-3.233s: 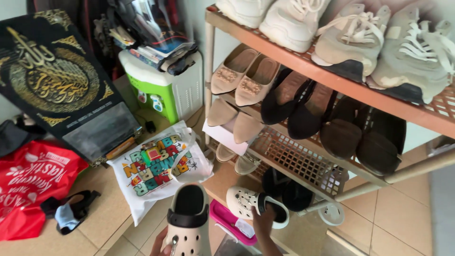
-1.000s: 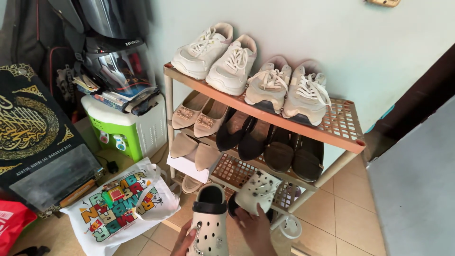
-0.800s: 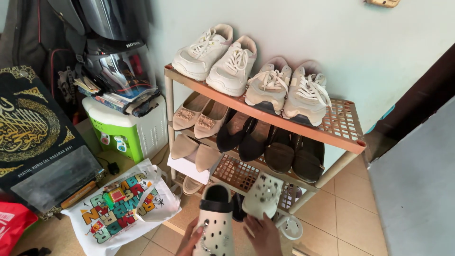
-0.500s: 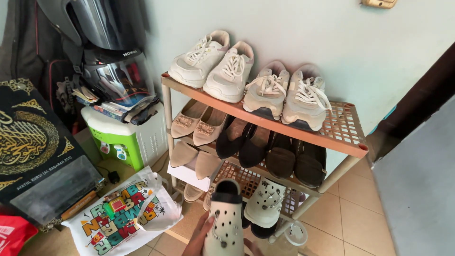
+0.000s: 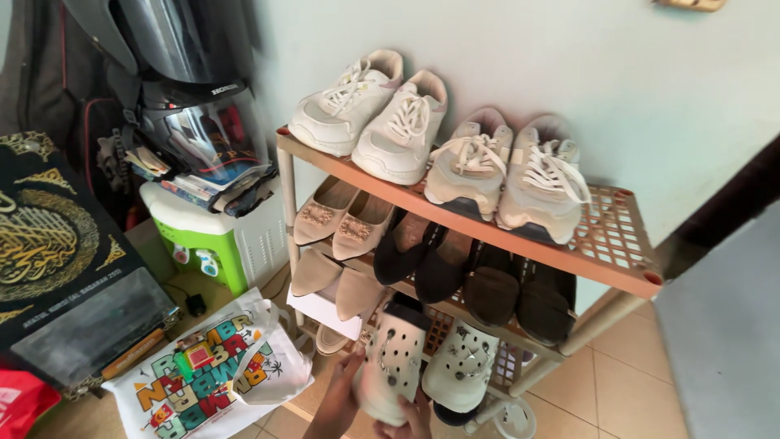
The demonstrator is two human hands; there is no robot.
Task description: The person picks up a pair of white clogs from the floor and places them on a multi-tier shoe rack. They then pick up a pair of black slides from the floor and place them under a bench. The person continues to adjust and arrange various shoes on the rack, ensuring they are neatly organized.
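While both hands work at the bottom edge of the view, the left hand [image 5: 340,398] cups the heel end of a cream clog [image 5: 392,362], fingers pressed along its left side. The right hand [image 5: 406,419] grips the same clog from below, fingertips curled on the sole. This clog stands tilted at the front edge of the shoe rack's [image 5: 626,272] third shelf, just beside its matching clog [image 5: 461,374], which already rests there. A printed tote bag [image 5: 215,370] lies on the floor nearby.
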